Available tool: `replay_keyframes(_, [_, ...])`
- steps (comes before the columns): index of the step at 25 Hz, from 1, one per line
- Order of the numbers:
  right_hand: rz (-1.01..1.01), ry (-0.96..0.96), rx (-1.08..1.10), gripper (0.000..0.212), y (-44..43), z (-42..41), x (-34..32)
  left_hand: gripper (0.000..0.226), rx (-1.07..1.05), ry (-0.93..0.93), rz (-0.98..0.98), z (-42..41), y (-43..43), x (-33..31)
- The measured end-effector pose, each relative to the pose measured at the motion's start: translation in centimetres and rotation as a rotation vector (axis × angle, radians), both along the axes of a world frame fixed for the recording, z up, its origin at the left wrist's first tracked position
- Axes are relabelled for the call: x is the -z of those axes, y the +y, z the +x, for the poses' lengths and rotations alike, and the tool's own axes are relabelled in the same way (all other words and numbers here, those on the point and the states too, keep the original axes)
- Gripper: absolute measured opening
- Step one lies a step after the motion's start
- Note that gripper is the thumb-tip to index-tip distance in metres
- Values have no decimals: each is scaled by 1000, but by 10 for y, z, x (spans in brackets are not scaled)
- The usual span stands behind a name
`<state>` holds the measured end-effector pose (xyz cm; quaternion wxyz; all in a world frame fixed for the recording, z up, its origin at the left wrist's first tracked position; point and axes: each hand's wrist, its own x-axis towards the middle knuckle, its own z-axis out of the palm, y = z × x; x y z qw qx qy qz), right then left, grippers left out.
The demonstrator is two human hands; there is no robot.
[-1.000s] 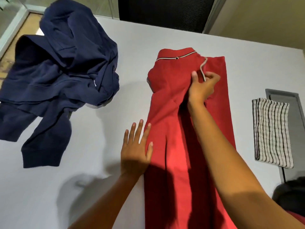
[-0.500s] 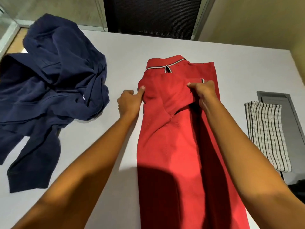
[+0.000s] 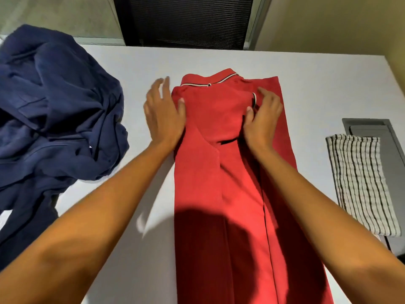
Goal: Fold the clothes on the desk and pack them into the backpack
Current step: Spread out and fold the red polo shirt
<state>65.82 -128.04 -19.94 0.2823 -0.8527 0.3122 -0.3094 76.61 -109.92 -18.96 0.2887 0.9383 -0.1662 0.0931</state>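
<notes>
A red polo shirt lies lengthwise on the white desk, collar at the far end, its sides folded in to a narrow strip. My left hand lies flat along the shirt's left shoulder edge, fingers spread and blurred by motion. My right hand rests on the folded sleeve near the striped cuff, fingers loosely bent over the cloth. A crumpled navy sweatshirt is heaped at the left. No backpack shows clearly.
A folded black-and-white striped cloth lies at the right, partly over a grey recessed panel in the desk. A dark mesh chair back stands behind the far edge. Bare desk lies between sweatshirt and shirt.
My left hand has opened from a pinch on the shirt's left shoulder to a flat spread. My right hand has loosened on the sleeve. The view has tilted slightly.
</notes>
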Motion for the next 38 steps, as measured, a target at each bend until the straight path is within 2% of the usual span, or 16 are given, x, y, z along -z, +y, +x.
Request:
replay_keyframes(2, [-126, 36, -230, 48, 20, -7, 16, 57, 217, -84, 173, -31, -7, 19])
replay_keyframes(4, [-220, 239, -374, 53, 31, -12, 32, 61, 289, -47, 319, -48, -10, 41])
replay_keyframes(7, [-384, 471, -346, 62, 24, -10, 45, 64, 292, 60, 374, -30, -7, 57])
replay_keyframes(10, [-329, 565, -335, 67, 15, 0, 41, 63, 369, 100, 389, -7, -9, 51])
replay_keyframes(13, [-213, 507, -363, 66, 19, -3, 32, 61, 352, 122, 335, -21, -6, 43])
replay_keyframes(18, [-172, 151, -383, 43, 68, -82, 17, 63, 378, 25, 322, -122, 33, 43])
replay_keyframes(24, [-96, 320, -416, 48, 133, -213, 44, 66, 511, 65, 439, -257, 85, 54])
replay_keyframes(29, [-103, 373, -400, 42, 147, -274, 29, 52, 626, 56, 436, -304, 127, 40])
replay_keyframes(32, [-92, 387, -346, 35, 175, -317, 12, 49, 643, 115, 414, -324, 149, 32])
replay_keyframes(36, [109, 454, -289, 32, 227, -368, -2, 53, 626, 216, 335, -353, 168, 34])
replay_keyframes(38, [239, 428, -224, 19, 244, -374, -4, 62, 608, 258, 267, -363, 173, 31])
